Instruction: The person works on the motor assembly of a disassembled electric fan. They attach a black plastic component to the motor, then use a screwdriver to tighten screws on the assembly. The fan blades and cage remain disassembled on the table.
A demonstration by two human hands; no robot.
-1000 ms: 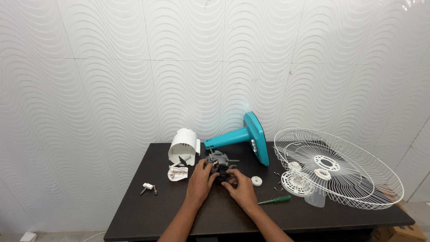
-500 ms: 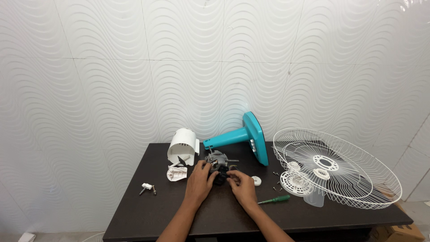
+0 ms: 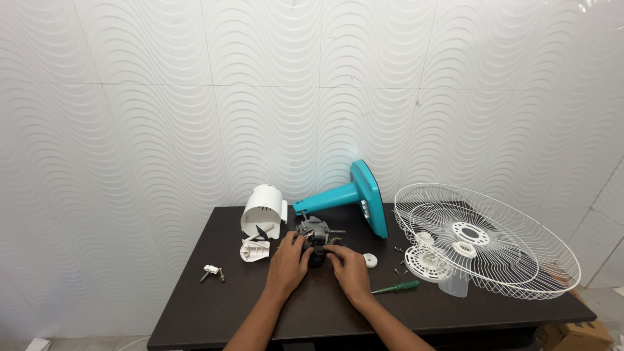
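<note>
Your left hand (image 3: 288, 264) is curled around the left side of the grey fan motor (image 3: 314, 234), fingers closed against its dark lower part. Your right hand (image 3: 349, 273) presses in from the other side, its fingertips on the motor's front lower edge, so both hands grip the same piece between them. The motor sits on the dark table (image 3: 208, 305), near the back of it and just ahead of your wrists.

Compared with a second ago, little has shifted: both hands stay on the motor, but your right hand has drawn in slightly closer to it, and the two hands now sit tighter together.

Well to the left of your grip lies a small white plug piece (image 3: 211, 270). Nearer, just left of your left hand, is a white curved motor cover (image 3: 263, 209) standing on its edge, with a flat white bracket (image 3: 255, 250) lying in front of it. Behind the motor the teal fan base (image 3: 354, 195) lies on its side, its stem pointing toward the cover. Just right of your right hand is a small white knob (image 3: 370, 260), then a green-handled screwdriver (image 3: 398, 286) lying flat, with a few loose screws (image 3: 398, 249) beyond it. Farthest right, the white wire fan guard (image 3: 500, 247) rests tilted over the table's edge. None of these have moved.
</note>
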